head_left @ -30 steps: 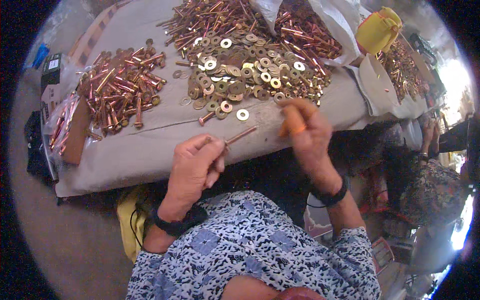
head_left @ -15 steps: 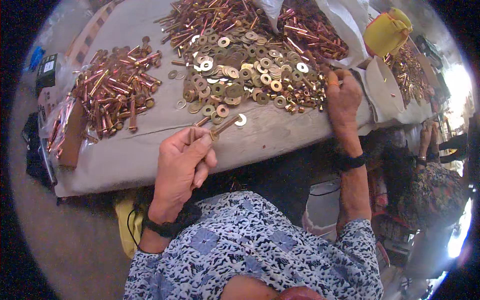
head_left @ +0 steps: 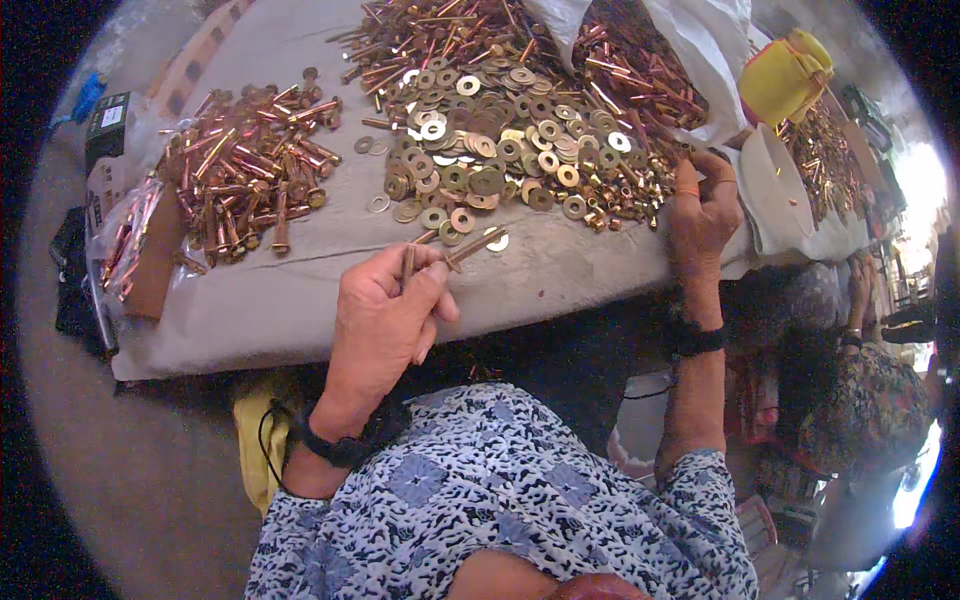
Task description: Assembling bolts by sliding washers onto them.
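Observation:
My left hand (head_left: 385, 315), closed, pinches a few long coppery bolts. One bolt (head_left: 478, 248) points away to the right with a washer round it near the fingertips, and another stands up between the fingers. My right hand (head_left: 706, 225) lies at the right edge of a heap of small brass-coloured nuts (head_left: 625, 203), its fingers curled down into them. What sits between those fingertips is hidden. A heap of flat washers (head_left: 487, 180) spreads left of the nuts. One loose washer (head_left: 497, 240) lies just beyond the held bolt.
More bolts (head_left: 255, 165) are piled at the left, beside a brown cardboard piece (head_left: 157, 255). Behind the washers rises a bolt heap (head_left: 440, 45) next to a white sack (head_left: 705, 50). A yellow bag (head_left: 787, 78) stands at the right. Cloth covers the table (head_left: 240, 310).
The whole view has shifted slightly. My left hand keeps its pinch on the bolts, now a little farther over the table. My right hand stays at the nuts, its fingers curled in.

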{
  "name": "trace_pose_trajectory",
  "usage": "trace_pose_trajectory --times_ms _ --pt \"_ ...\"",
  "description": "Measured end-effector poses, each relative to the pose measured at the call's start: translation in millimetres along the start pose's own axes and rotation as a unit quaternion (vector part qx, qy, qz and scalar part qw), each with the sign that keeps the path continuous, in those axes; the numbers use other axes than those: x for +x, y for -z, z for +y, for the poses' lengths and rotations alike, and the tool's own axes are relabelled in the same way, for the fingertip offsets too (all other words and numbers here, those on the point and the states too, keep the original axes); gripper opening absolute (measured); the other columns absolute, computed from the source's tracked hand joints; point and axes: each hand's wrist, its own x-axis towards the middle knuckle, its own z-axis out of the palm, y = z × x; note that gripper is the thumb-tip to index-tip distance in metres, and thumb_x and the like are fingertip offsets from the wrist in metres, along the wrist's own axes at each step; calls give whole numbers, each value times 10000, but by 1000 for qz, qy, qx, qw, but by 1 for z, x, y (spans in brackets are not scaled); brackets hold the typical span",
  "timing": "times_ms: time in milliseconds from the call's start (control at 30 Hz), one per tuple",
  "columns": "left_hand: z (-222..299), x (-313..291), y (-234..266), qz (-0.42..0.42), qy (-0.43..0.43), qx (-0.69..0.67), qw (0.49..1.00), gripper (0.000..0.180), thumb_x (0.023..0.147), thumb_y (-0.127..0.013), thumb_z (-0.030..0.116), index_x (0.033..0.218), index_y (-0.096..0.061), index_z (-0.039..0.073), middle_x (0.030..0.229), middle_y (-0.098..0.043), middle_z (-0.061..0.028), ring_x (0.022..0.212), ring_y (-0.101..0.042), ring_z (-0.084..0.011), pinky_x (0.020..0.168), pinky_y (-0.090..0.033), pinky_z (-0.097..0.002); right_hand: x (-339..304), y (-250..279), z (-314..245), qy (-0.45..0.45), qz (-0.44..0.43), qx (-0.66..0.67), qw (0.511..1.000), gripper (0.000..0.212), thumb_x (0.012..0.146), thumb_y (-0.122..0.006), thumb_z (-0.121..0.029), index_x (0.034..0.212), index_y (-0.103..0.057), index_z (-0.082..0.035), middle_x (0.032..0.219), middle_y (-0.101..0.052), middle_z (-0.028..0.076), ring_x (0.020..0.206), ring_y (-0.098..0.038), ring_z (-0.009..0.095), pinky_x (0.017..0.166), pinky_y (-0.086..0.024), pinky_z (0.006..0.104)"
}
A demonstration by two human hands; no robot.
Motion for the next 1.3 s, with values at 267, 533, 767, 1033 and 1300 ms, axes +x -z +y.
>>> trace_pose_trajectory --times_ms 267,533,767,1033,1300 --pt "-5 1 -12 -11 -8 103 995 132 834 -501 87 870 -558 -27 598 -562 -46 440 -465 -52 393 -361 -204 -46 2 -21 22 -68 216 974 161 768 -546 12 917 -590 -30 885 -605 76 826 -570 173 762 -442 273" --pt "-17 1 -19 -13 -31 164 986 144 819 -521 95 858 -568 -36 594 -569 -46 541 -511 -71 498 -411 -227 -62 6 -47 63 -171 283 942 139 721 -571 15 845 -607 -37 825 -605 88 787 -578 218 717 -457 303" --pt "-30 6 -24 -33 -69 185 980 135 843 -508 141 886 -558 23 609 -568 -20 409 -433 -49 363 -342 -205 -65 8 -56 108 -239 263 928 172 683 -584 40 828 -612 -48 796 -593 99 756 -579 249 702 -459 314" --pt "-25 3 -23 -26 -44 155 987 131 820 -511 91 844 -569 -24 596 -578 -51 549 -519 -67 495 -406 -227 -68 9 -56 88 -250 297 917 170 674 -596 43 816 -611 -50 780 -597 89 755 -582 236 689 -458 306" --pt "-25 0 -18 -20 -75 201 977 124 822 -510 88 846 -566 -20 584 -564 -34 541 -509 -65 490 -403 -227 -83 14 -66 -59 -245 314 915 121 747 -601 -32 866 -622 -36 773 -622 68 702 -586 150 649 -463 267"
